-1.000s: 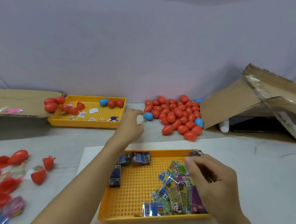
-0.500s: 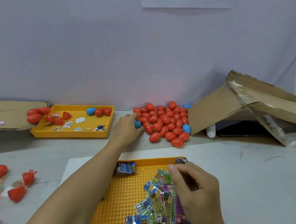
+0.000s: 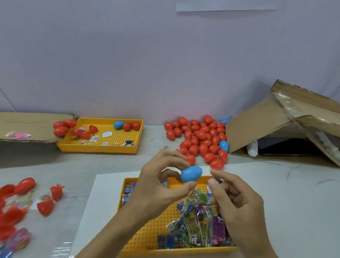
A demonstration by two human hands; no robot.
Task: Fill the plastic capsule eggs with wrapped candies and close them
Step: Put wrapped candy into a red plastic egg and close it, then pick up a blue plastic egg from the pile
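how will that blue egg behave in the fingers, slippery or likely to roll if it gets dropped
The blue egg looks smooth and glossy, so the left hand, which pinches it only by fingertips, could probably let it slip. Its rounded shape would likely roll if it landed on the table. It seems light, since a fingertip pinch holds it.

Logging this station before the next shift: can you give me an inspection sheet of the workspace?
Surface: grey table, white sheet under near tray.
Job's things: blue egg, closed; candies in near yellow tray; red egg pile.
Clutter: far yellow tray, open red shells, cardboard box.
Grips: left hand pinches the blue egg; right hand beside it, whether it holds anything unclear.
Cables: nothing seen.
Surroundings: plain wall.
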